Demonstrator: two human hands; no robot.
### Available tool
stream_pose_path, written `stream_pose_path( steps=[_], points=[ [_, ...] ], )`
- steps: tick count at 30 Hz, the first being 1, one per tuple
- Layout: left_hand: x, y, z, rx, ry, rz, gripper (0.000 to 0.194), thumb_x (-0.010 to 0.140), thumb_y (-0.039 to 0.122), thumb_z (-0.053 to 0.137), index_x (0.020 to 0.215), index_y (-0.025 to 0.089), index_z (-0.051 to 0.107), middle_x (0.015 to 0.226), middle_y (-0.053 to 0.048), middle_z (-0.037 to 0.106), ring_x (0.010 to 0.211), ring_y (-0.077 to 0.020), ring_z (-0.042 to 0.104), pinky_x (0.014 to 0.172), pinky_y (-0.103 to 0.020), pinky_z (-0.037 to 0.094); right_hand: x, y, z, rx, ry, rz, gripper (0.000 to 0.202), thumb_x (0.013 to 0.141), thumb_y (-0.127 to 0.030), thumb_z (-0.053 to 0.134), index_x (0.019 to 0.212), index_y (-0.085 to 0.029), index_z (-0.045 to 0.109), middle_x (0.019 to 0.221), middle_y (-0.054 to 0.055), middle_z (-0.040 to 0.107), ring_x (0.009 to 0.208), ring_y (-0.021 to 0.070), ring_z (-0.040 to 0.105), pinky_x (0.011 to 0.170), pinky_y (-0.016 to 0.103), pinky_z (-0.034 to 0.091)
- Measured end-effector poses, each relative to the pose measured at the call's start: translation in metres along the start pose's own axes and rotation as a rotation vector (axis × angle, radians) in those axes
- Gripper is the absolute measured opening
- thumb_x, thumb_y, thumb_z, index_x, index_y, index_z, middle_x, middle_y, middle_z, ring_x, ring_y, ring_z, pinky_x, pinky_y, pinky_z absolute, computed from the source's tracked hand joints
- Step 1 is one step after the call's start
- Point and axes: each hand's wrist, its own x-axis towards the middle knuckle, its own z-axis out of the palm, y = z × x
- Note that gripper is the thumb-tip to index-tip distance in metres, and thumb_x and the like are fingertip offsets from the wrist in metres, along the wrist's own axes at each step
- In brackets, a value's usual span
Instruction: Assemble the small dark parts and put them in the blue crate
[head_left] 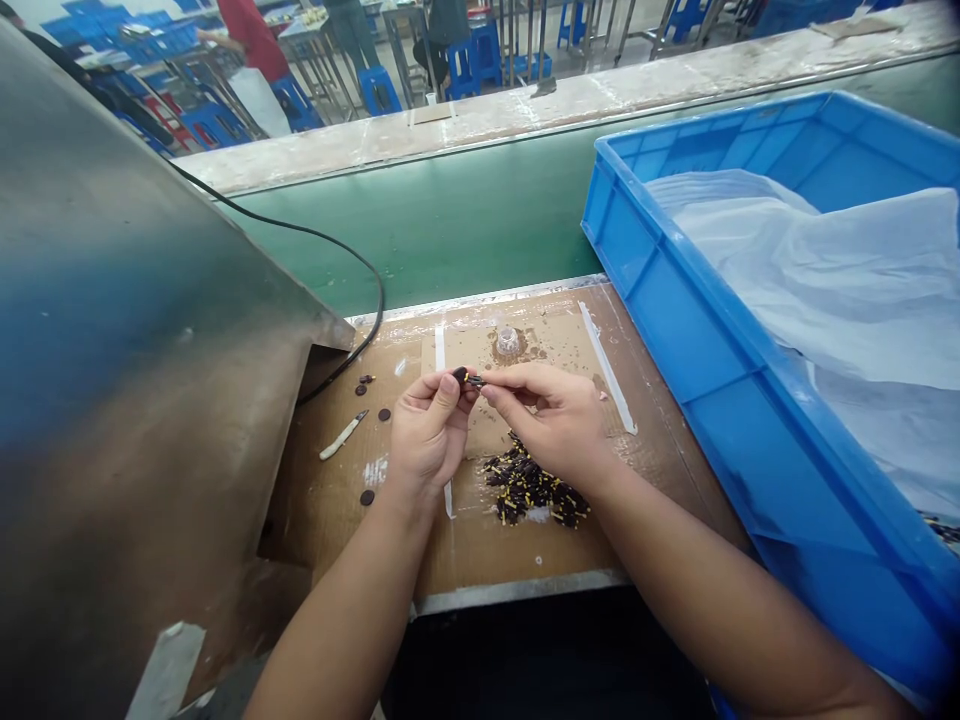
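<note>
A large metal panel [150, 300] is standing to the left of the pile of dark pieces [525, 485], and a blue bin [675, 340] holding white sheeting [810, 250] is standing to the pile's right. The counter [480, 570] is carrying the pile, whose pieces are showing yellow parts.

The right hand [559, 420] is reaching in just beyond the pile, and the left hand [424, 430] is hovering beyond and left of it. A white-handled knife [343, 437] is lying left of the pile, its blade pointing away from the person. A small clear cup [508, 341] is sitting beyond the pile, and a loose disc [367, 497] is lying well to its left.

The left grip is closing on a dark round piece [460, 375], thumb against fingers. The right grip is pinching the free ends of some thin dark sticks [475, 381], thumb and forefinger nearly meeting. Both held things are sitting between the hands, beyond the pile and slightly to its left. The sticks' long axis is running sideways from one grip to the other; the round piece is lying nearer the left hand, the stick ends nearer the right.
</note>
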Motion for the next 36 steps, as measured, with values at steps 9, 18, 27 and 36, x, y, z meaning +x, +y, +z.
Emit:
stream_pose_path(
  steps=[9, 18, 27, 36],
  points=[
    [0.002, 0.0, -0.001, 0.022, -0.006, 0.021, 0.022, 0.068, 0.032, 0.091, 0.078, 0.019, 0.076, 0.087, -0.003, 0.075, 0.078, -0.0111, 0.07, 0.078, -0.022, 0.059, 0.002, 0.002, -0.003, -0.106, -0.012, -0.079, 0.016, 0.091, -0.023, 0.069, 0.105, -0.024, 0.077, 0.104, 0.002, 0.079, 0.092, 0.0156, 0.073, 0.081, 0.031, 0.061],
    [-0.001, -0.009, -0.005, 0.213, 0.033, 0.156, 0.018, 0.075, 0.031, 0.086, 0.087, 0.02, 0.078, 0.094, -0.007, 0.076, 0.086, -0.0147, 0.073, 0.086, -0.026, 0.06, 0.002, 0.003, -0.006, -0.207, -0.02, -0.164, 0.017, 0.094, -0.017, 0.065, 0.107, -0.022, 0.075, 0.105, 0.002, 0.079, 0.094, 0.0148, 0.074, 0.088, 0.03, 0.059],
    [-0.009, -0.015, -0.001, 0.508, 0.057, 0.323, 0.021, 0.084, 0.028, 0.078, 0.104, 0.02, 0.077, 0.11, -0.008, 0.074, 0.104, -0.021, 0.072, 0.102, -0.037, 0.057, 0.002, 0.007, -0.004, -0.262, 0.01, -0.177, 0.016, 0.097, -0.017, 0.061, 0.107, -0.02, 0.074, 0.105, 0.004, 0.079, 0.095, 0.0146, 0.073, 0.089, 0.031, 0.059],
    [-0.008, -0.012, -0.003, 0.839, 0.029, 0.564, 0.02, 0.087, 0.024, 0.072, 0.106, 0.02, 0.077, 0.106, -0.007, 0.075, 0.096, -0.0196, 0.073, 0.091, -0.033, 0.06, 0.003, 0.017, -0.004, -0.305, 0.04, -0.27, 0.016, 0.098, -0.02, 0.057, 0.102, -0.021, 0.072, 0.101, 0.004, 0.075, 0.094, 0.0154, 0.07, 0.089, 0.033, 0.058]
  ],
)
